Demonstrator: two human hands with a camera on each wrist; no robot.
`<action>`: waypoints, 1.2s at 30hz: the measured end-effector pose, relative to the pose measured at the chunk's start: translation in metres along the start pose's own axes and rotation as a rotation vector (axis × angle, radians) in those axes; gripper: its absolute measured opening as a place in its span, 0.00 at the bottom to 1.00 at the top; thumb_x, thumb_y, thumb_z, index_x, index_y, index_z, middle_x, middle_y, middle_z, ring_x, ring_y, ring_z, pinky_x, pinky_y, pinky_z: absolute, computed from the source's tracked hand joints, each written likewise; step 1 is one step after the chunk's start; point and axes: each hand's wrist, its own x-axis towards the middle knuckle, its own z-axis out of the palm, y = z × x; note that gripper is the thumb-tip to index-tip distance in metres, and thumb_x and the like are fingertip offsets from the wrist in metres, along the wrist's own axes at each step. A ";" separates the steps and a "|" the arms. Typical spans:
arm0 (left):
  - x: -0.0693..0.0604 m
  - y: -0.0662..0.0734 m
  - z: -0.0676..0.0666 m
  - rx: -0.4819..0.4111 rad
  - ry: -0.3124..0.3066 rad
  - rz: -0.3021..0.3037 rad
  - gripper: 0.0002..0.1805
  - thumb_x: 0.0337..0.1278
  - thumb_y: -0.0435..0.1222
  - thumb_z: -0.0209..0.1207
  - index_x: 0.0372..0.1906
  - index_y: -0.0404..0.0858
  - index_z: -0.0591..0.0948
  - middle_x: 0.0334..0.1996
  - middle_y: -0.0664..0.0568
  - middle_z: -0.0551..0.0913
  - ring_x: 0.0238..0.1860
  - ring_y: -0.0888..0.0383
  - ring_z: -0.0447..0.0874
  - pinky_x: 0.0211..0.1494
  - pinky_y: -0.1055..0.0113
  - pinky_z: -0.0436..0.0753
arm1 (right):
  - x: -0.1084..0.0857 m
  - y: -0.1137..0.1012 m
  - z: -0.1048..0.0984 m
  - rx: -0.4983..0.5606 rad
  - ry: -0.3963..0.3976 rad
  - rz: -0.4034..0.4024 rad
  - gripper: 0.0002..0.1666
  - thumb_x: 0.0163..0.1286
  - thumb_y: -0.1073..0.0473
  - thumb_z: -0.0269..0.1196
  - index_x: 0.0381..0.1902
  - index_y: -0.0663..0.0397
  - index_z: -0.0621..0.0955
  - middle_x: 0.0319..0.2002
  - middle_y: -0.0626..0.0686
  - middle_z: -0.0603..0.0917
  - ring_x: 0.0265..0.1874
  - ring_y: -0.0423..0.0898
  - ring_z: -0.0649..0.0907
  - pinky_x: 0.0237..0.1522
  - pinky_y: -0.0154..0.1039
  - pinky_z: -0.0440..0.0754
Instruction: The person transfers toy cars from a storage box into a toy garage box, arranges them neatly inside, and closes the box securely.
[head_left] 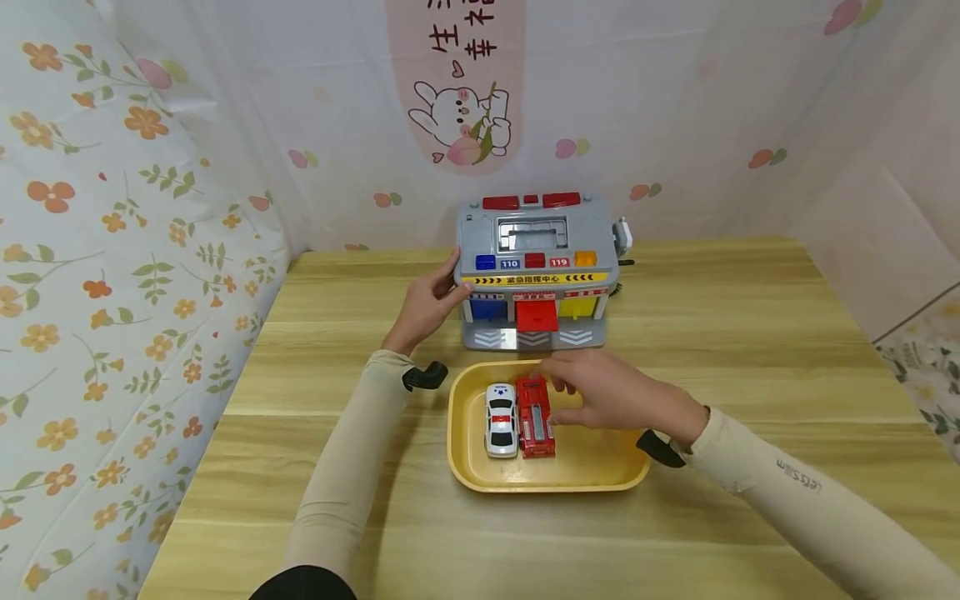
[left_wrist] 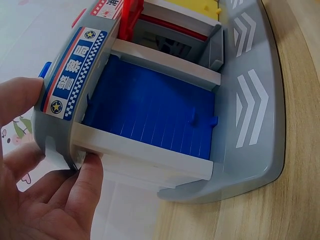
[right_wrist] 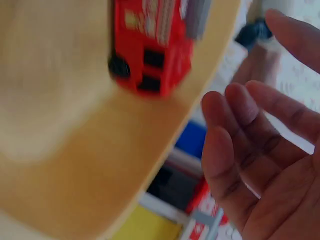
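Observation:
At the left end of a grey toy rescue station (head_left: 478, 229), my left hand (head_left: 427, 310) grips the edge of the roof. In the left wrist view the thumb lies on the outer side and fingers reach under the roof, beside the closed blue door (left_wrist: 155, 107). The red middle door (head_left: 537, 316) is swung up. My right hand (head_left: 611, 387) hovers over the yellow tray (head_left: 600, 467) with fingers loosely bent. Close to it lies a red toy fire truck (head_left: 536, 442); the right wrist view shows a gap between them. A white toy police car (head_left: 501, 422) sits alongside the truck.
The station and tray stand on a wood-grain table (head_left: 322, 333), the tray in front of the station. A printed cloth (head_left: 315, 100) hangs behind the table. A white part (head_left: 623, 237) sticks out from the station's right side.

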 end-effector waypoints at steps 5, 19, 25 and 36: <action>-0.002 0.004 0.000 -0.013 0.003 0.003 0.37 0.72 0.39 0.57 0.79 0.45 0.55 0.77 0.43 0.61 0.74 0.44 0.69 0.74 0.54 0.74 | -0.005 -0.010 0.017 -0.025 -0.024 0.057 0.27 0.57 0.50 0.76 0.54 0.49 0.84 0.35 0.47 0.85 0.31 0.38 0.77 0.31 0.29 0.76; 0.005 -0.016 -0.002 -0.038 0.019 0.024 0.37 0.70 0.43 0.59 0.79 0.51 0.58 0.77 0.46 0.63 0.73 0.47 0.70 0.73 0.55 0.75 | -0.008 -0.022 0.024 -0.002 -0.074 0.162 0.31 0.53 0.48 0.78 0.54 0.48 0.83 0.30 0.47 0.85 0.27 0.40 0.75 0.29 0.31 0.75; 0.007 -0.015 0.000 -0.056 0.010 0.038 0.37 0.71 0.41 0.58 0.79 0.47 0.57 0.77 0.45 0.61 0.74 0.46 0.69 0.73 0.55 0.75 | -0.006 -0.025 0.029 0.029 -0.051 0.206 0.30 0.54 0.49 0.78 0.53 0.49 0.83 0.32 0.47 0.85 0.28 0.40 0.76 0.30 0.32 0.76; -0.003 0.005 -0.002 -0.032 0.006 0.017 0.37 0.71 0.39 0.58 0.79 0.42 0.57 0.77 0.42 0.62 0.73 0.44 0.70 0.73 0.54 0.75 | -0.003 -0.024 0.037 -0.014 -0.042 0.219 0.29 0.54 0.50 0.78 0.52 0.49 0.82 0.31 0.47 0.85 0.27 0.41 0.75 0.30 0.34 0.75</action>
